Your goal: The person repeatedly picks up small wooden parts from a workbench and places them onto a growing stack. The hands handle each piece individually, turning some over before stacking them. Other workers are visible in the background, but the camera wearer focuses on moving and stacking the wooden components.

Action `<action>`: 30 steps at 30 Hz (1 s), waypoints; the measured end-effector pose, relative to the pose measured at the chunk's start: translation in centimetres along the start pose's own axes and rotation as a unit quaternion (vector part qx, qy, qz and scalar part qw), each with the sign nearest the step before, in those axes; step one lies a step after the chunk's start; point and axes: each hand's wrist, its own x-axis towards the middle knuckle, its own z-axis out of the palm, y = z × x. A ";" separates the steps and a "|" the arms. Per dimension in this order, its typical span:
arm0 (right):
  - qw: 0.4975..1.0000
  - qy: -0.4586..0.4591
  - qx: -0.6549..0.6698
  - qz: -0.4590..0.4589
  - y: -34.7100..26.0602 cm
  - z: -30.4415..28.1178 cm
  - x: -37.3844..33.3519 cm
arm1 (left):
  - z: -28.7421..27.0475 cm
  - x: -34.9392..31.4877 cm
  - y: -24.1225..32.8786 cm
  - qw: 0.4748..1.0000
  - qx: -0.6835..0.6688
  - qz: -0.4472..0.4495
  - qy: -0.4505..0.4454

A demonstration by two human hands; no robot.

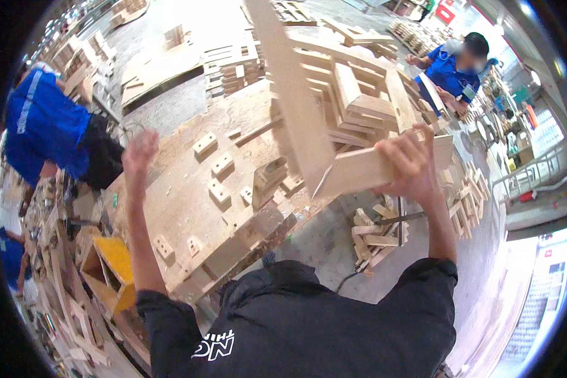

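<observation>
In my right hand point(409, 160) is a light wooden frame point(299, 107), raised over the right side of the bench, with my fingers wrapped round its short board. A long board runs from the mitred corner, where a thin dark gap shows, up past the top edge of the view. My left hand point(140, 151) is lifted at the bench's left edge, blurred, its fingers loosely apart and nothing visible in them. Between my arms, several small drilled wooden blocks point(222, 165) are fixed or resting on the wooden workbench point(189, 189); I cannot tell which.
Stacked wooden frames point(365, 94) stand beyond the bench at right. A co-worker in blue point(453, 72) handles a board behind them; another person in blue point(47, 126) bends at far left. A yellow-edged wooden box point(113, 268) and offcuts lie left. More wood pieces point(378, 236) lie on the floor at right.
</observation>
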 end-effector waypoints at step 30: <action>0.983 0.041 0.087 -0.153 2.6 0.8 16.5 | -8.2 -31.3 -9.5 0.917 0.331 -0.223 0.003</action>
